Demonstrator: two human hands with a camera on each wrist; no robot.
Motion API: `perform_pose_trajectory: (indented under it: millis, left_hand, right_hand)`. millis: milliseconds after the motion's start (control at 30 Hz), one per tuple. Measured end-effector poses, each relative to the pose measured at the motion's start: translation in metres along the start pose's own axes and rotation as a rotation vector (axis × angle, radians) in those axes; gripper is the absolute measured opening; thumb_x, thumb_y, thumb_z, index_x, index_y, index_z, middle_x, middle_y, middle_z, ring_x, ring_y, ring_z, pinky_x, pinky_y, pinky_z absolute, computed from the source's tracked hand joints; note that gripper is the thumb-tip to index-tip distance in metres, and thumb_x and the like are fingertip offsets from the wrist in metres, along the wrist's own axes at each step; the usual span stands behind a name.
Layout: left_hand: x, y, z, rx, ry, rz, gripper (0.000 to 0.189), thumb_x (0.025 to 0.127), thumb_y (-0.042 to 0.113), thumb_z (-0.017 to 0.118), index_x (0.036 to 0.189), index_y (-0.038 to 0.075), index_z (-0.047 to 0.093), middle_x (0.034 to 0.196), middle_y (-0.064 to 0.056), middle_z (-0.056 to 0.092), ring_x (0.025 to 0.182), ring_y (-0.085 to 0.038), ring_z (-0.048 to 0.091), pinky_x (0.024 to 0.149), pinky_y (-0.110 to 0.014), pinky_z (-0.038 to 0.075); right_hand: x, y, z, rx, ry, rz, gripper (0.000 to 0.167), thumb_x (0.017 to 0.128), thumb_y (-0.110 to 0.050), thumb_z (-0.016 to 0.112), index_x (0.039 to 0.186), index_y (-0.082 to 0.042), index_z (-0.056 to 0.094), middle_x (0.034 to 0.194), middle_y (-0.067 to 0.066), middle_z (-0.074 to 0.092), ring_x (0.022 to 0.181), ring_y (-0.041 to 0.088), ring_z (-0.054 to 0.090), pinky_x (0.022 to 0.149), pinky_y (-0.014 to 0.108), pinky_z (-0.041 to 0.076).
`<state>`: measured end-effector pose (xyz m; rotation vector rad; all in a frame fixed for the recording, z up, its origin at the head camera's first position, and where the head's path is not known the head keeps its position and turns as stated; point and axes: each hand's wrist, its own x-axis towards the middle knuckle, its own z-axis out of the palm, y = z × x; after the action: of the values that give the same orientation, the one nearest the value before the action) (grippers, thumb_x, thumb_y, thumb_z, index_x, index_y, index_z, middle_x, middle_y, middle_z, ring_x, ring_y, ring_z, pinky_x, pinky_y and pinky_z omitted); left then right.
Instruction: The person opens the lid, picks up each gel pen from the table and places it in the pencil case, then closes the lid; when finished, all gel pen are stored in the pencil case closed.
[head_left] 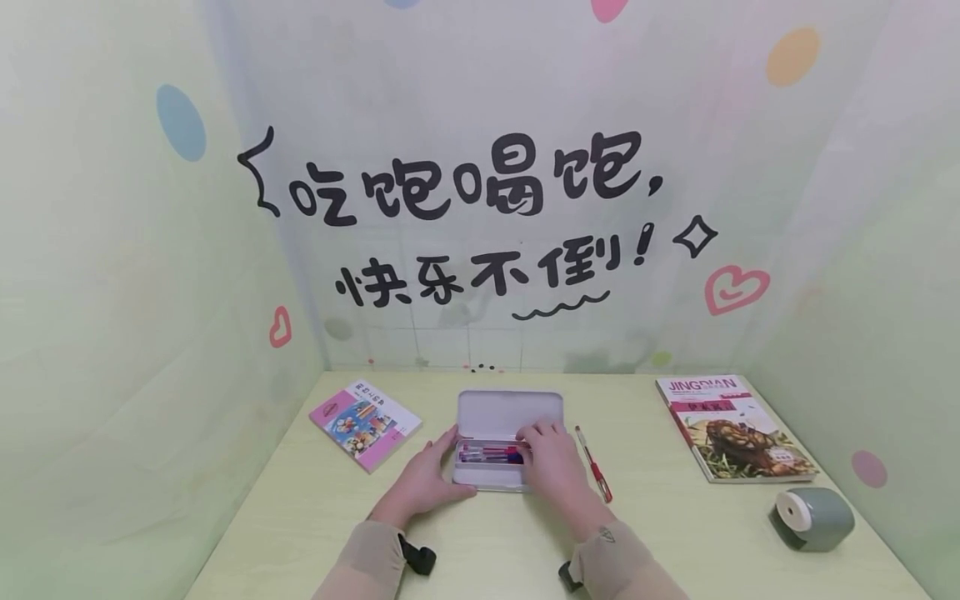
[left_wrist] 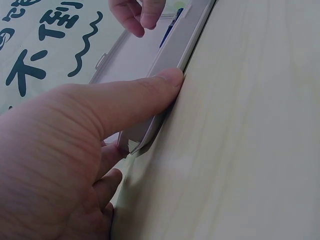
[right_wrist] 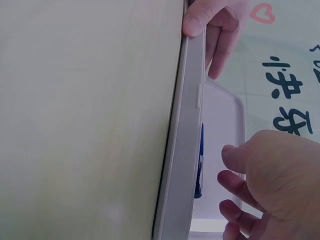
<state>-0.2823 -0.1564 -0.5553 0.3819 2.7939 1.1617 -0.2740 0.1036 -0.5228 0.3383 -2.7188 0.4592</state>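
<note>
A pale pencil case (head_left: 510, 414) lies on the table with its lid raised at the back. Several pens (head_left: 483, 454), with pink, red and dark blue parts, lie inside. My left hand (head_left: 423, 479) grips the case's left end, thumb against the front wall and fingers round the side. Above the right part of the case is my right hand (head_left: 555, 467); its fingers are loosely bent, and the right wrist view shows nothing between them. A blue pen (right_wrist: 200, 172) shows near those fingers inside the case. Just right of the case lies a red pen (head_left: 594, 467).
A pink and white booklet (head_left: 366, 425) lies at the back left. A thicker book (head_left: 735, 429) with an animal on its cover is at the right. Nearer, a grey-green pencil sharpener (head_left: 813, 518) stands by the right edge. Printed walls (head_left: 487, 333) enclose the table.
</note>
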Motion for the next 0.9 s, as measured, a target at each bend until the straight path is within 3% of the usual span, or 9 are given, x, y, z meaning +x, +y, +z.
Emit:
perform_pose_trajectory:
  millis: [300, 633, 900]
  left_hand:
    - [0.000, 0.003, -0.001, -0.004, -0.001, -0.004, 0.125, 0.077, 0.049, 0.099, 0.176, 0.020, 0.028, 0.180, -0.010, 0.038, 0.165, -0.059, 0.026, 0.134, -0.075, 0.025]
    - [-0.001, 0.002, -0.001, 0.002, -0.004, -0.001, 0.125, 0.077, 0.050, 0.098, 0.176, 0.019, 0.028, 0.180, -0.009, 0.038, 0.165, -0.058, 0.026, 0.135, -0.074, 0.025]
    - [0.000, 0.001, 0.000, -0.002, -0.006, -0.006, 0.125, 0.077, 0.050, 0.098, 0.176, 0.021, 0.028, 0.180, -0.010, 0.038, 0.165, -0.059, 0.026, 0.134, -0.076, 0.026]
  right_hand:
    - [-0.009, 0.036, -0.012, 0.113, 0.054, 0.091, 0.023, 0.101, -0.018, 0.076, 0.123, -0.009, 0.074, 0.119, 0.014, 0.075, 0.107, 0.036, 0.065, 0.095, 0.054, 0.061]
    - [-0.026, 0.068, -0.025, 0.218, 0.014, 0.282, 0.041, 0.105, -0.024, 0.070, 0.140, -0.004, 0.066, 0.130, 0.021, 0.070, 0.120, 0.043, 0.063, 0.102, 0.061, 0.059]
    - [-0.039, 0.083, -0.030, 0.218, -0.045, 0.365, 0.053, 0.103, -0.028, 0.073, 0.143, 0.004, 0.061, 0.126, 0.026, 0.070, 0.115, 0.046, 0.067, 0.102, 0.064, 0.059]
